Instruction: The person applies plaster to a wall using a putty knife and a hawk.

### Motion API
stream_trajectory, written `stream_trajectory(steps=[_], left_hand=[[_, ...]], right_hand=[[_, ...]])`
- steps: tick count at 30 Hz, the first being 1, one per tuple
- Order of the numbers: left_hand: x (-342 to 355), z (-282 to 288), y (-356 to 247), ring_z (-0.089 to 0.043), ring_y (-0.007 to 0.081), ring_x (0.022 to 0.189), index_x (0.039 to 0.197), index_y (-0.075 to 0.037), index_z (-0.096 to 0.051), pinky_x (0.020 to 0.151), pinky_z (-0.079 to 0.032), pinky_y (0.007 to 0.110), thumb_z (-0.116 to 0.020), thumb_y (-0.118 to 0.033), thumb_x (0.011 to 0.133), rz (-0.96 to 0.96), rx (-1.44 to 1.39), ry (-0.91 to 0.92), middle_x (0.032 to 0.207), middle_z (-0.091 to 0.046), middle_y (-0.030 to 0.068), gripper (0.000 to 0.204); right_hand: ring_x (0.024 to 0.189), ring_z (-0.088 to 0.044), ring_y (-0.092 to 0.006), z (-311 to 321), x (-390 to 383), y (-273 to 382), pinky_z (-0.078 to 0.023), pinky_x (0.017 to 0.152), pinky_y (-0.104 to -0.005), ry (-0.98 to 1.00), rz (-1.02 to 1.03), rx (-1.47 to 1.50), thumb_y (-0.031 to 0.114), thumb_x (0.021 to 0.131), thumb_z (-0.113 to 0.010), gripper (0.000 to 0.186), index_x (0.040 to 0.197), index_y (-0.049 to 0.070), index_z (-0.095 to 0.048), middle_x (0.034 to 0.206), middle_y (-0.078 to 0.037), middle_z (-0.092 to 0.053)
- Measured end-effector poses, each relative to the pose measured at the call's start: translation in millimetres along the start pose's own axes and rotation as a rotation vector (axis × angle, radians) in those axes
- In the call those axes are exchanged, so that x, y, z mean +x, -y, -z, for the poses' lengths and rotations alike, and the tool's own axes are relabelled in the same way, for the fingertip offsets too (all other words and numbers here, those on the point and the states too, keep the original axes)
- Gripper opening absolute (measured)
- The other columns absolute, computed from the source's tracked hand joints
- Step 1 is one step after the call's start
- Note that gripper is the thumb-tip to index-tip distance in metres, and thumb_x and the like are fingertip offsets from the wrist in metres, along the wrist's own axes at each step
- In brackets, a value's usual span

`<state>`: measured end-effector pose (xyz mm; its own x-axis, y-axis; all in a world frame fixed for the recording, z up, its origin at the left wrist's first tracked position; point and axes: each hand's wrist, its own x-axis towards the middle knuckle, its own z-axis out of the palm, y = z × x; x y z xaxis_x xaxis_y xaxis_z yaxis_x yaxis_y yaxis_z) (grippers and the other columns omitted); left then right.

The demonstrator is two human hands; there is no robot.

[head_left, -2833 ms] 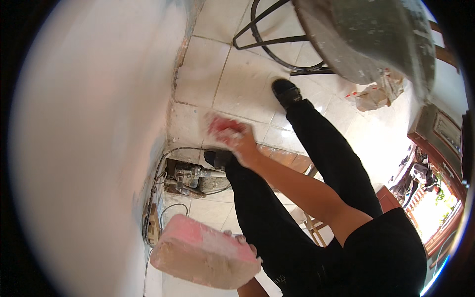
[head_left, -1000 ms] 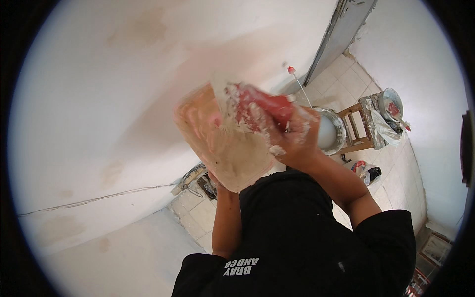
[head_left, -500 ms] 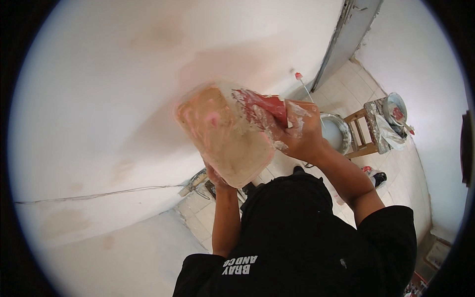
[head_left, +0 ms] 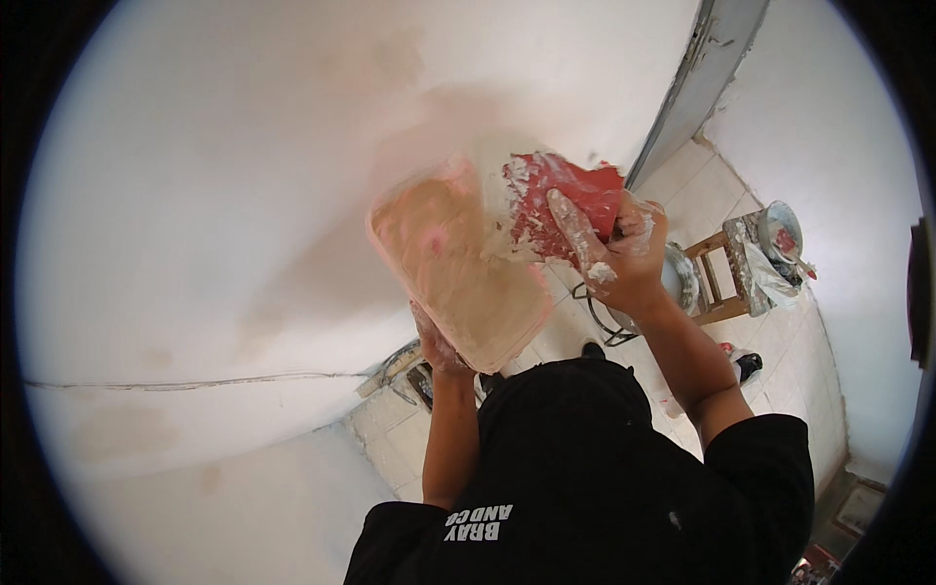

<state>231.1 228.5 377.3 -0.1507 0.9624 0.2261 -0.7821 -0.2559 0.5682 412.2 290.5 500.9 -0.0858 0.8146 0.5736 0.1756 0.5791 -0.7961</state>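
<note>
My left hand (head_left: 436, 338) grips a rectangular hawk board (head_left: 463, 278) from its lower left edge; the fingers beneath are hidden. Thin beige filler smears its pinkish face. In my right hand (head_left: 632, 249) is a red plastic spreader (head_left: 577, 200), its surface streaked with white filler, thumb pressed along the near face. Filler coats the spreader's left edge, which lies over or just beside the board's upper right edge; contact cannot be made out. White filler also clings to my right fingers.
A pale wall (head_left: 195, 224) with damp-looking patches stands ahead and left, a cable (head_left: 205, 384) along it. At right, a wooden stool (head_left: 720, 310) bears a bucket (head_left: 780, 216). Another bucket (head_left: 685, 278) is partly behind my right hand. A grey door frame (head_left: 673, 102) rises beyond.
The spreader has turned to show more of its broad red face and shifted right across the board. The board has moved slightly right in view.
</note>
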Motion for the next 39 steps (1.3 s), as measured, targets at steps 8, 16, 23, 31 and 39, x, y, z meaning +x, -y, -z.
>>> stream_trajectory(steps=[8, 16, 23, 31, 39], left_hand=[[-4, -3, -10, -0.034, 0.0289, 0.123, 0.138, -0.009, -0.015, 0.1, -0.033, 0.044, -0.037, -0.047, 0.089, 0.097, -0.008, -0.048, 0.138, -0.028, 0.0119, 0.066], [-7, 6, -7, -0.035, 0.031, 0.122, 0.137, -0.011, -0.021, 0.1, -0.032, 0.045, -0.035, -0.049, 0.089, -0.032, 0.146, -0.106, 0.136, -0.031, 0.0132, 0.063], [-11, 2, -3, -0.036, 0.0308, 0.12, 0.136, -0.013, -0.024, 0.096, -0.034, 0.047, -0.036, -0.049, 0.088, -0.017, 0.179, -0.16, 0.135, -0.032, 0.0116, 0.061], [-13, -2, 5, -0.037, 0.0305, 0.117, 0.134, -0.015, -0.027, 0.091, -0.035, 0.048, -0.038, -0.049, 0.087, -0.013, 0.178, -0.175, 0.134, -0.034, 0.0099, 0.059], [-19, -2, 10, -0.038, 0.0303, 0.114, 0.133, -0.016, -0.03, 0.086, -0.037, 0.049, -0.039, -0.049, 0.086, -0.056, 0.176, -0.239, 0.133, -0.036, 0.0082, 0.058]], right_hand=[[0.058, -0.058, -0.0209, -8, -6, -17, -0.047, 0.053, -0.0272, 0.084, 0.305, -0.251, 0.005, 0.072, -0.064, 0.025, 0.096, -0.001, -0.06, 0.069, -0.01, -0.061], [0.061, -0.06, -0.0252, -20, -34, -11, -0.048, 0.055, -0.0323, 0.279, 0.206, -0.223, 0.007, 0.07, -0.065, 0.022, 0.091, -0.001, -0.062, 0.071, -0.011, -0.062], [0.056, -0.058, -0.0288, -7, -48, -6, -0.046, 0.052, -0.0353, 0.288, 0.118, -0.15, 0.01, 0.075, -0.062, 0.014, 0.083, -0.002, -0.061, 0.062, -0.013, -0.058], [0.057, -0.056, -0.0336, 15, -50, -1, -0.044, 0.055, -0.0385, 0.402, -0.017, -0.21, 0.012, 0.075, -0.06, 0.019, 0.082, -0.006, -0.058, 0.061, -0.018, -0.056], [0.062, -0.055, -0.0374, 13, -56, 0, -0.043, 0.056, -0.0392, 0.353, -0.201, -0.065, 0.012, 0.075, -0.06, 0.021, 0.086, -0.005, -0.057, 0.063, -0.021, -0.055]])
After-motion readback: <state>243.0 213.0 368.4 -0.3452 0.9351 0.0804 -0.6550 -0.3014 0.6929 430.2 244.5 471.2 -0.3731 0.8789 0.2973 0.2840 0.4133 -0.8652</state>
